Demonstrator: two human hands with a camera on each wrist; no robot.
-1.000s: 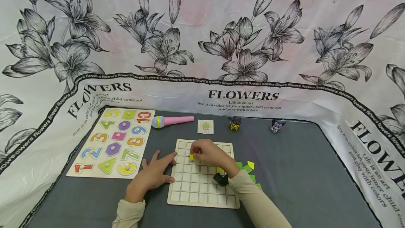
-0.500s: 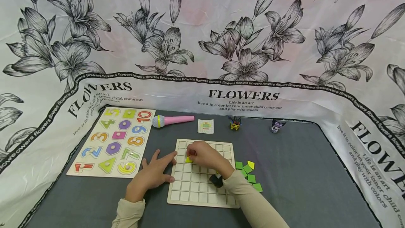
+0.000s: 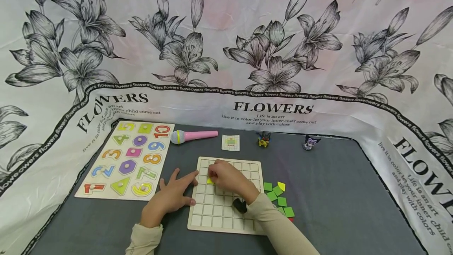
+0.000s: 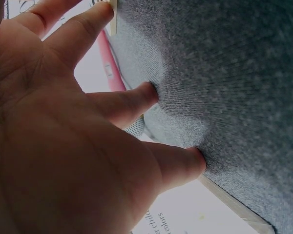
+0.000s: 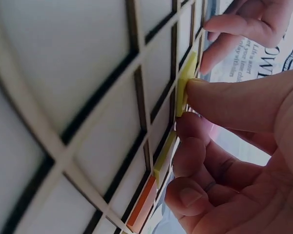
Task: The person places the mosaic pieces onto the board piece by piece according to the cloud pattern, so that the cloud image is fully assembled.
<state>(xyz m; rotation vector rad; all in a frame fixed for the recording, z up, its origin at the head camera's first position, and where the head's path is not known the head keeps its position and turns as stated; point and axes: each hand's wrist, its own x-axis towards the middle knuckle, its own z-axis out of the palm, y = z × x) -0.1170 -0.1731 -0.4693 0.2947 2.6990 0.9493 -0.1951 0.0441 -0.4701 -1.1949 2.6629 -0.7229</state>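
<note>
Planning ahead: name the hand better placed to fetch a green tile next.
Probably the right hand, though handling a yellow tile: green tiles lie right of the board, the left hand at its left edge.

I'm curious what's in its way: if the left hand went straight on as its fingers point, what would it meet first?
Most likely the gridded board: the left hand is right at the board's left edge, though exact contact is hard to judge.

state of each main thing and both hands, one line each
left hand: fingers spread at the grid board's edge
right hand: thumb on yellow tile, fingers curled
yellow tile: on grid board, seating unclear
grid board: flat, many squares bare
loose tiles: clustered beside it
number board: flat, pieces seated
microphone: lying down
card: flat, printed side up
yellow figurine: upright
purple figurine: upright
</note>
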